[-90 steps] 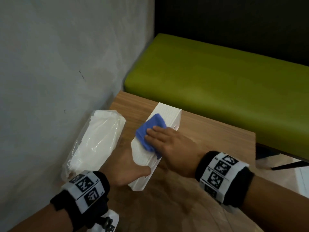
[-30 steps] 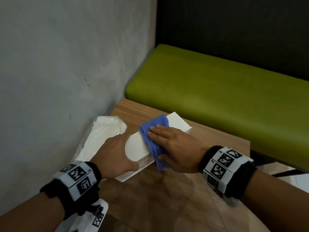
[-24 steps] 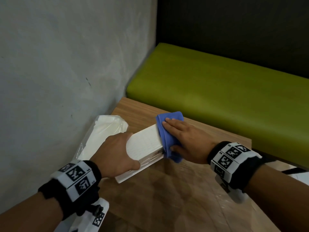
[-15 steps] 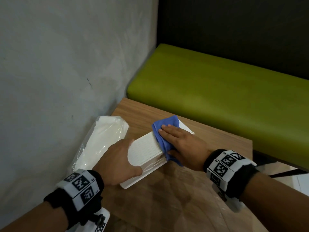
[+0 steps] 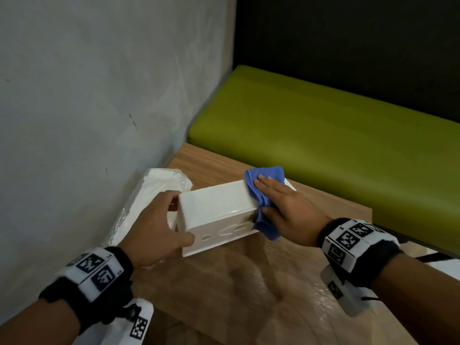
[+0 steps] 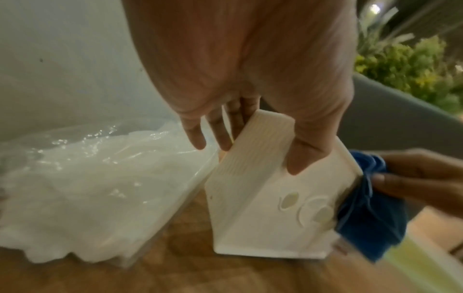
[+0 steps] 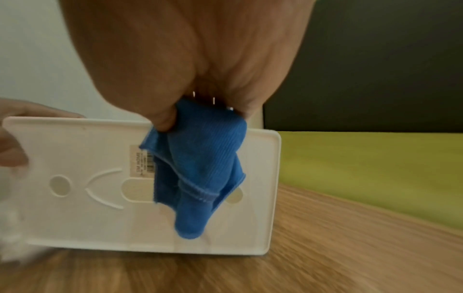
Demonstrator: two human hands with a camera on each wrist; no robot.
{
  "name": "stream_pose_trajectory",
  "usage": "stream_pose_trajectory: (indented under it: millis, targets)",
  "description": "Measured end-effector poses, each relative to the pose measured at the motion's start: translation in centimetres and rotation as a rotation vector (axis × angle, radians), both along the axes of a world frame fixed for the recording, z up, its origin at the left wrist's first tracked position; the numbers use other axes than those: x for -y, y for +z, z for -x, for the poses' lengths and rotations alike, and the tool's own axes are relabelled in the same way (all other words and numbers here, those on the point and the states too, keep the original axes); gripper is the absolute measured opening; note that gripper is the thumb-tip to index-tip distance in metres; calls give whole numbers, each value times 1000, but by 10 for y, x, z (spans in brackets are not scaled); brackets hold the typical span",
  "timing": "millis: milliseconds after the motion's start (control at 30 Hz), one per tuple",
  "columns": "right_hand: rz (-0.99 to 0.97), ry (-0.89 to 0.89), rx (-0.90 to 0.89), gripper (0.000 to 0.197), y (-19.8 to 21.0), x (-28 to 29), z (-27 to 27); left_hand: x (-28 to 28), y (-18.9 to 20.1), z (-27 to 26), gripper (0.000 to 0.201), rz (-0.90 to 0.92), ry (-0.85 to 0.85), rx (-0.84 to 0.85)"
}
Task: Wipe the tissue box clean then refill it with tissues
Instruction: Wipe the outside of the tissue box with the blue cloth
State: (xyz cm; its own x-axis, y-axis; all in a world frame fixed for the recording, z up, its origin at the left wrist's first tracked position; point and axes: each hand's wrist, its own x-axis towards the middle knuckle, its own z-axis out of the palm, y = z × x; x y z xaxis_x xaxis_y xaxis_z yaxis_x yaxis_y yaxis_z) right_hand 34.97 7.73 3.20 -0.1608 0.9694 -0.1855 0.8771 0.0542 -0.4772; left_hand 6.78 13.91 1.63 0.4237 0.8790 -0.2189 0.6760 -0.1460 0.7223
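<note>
The white tissue box (image 5: 216,207) stands on its long side on the wooden table (image 5: 249,295), its underside with oval holes facing me. My left hand (image 5: 175,219) grips its near left end, fingers behind and thumb on the underside; the left wrist view shows this same hold on the tissue box (image 6: 263,218). My right hand (image 5: 266,195) straddles the far right end, straight fingers pressing the blue cloth (image 5: 267,227) on the upper face and the thumb pinching it against the underside. In the right wrist view the cloth (image 7: 200,168) hangs over the box's underside (image 7: 87,218).
A clear plastic pack of white tissues (image 5: 154,188) lies left of the box against the grey wall (image 5: 87,95). A green bench seat (image 5: 323,145) runs just beyond the table's far edge. Bare table top lies in front of the box.
The box has been tipped up onto its side, underside toward me. My right hand has slid the cloth along the upper face to the far right end. The left hand keeps its grip.
</note>
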Motion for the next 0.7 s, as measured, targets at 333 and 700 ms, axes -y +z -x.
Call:
stream_pose_trajectory:
  millis: [333,700]
  targets:
    - [-185,78,-177,60,46,-2,30,-10,61,-48,89,-98,-31,170]
    - [-221,-74,-213,54,30,15,-6,-4,59,-67,95,-57,-130,-4]
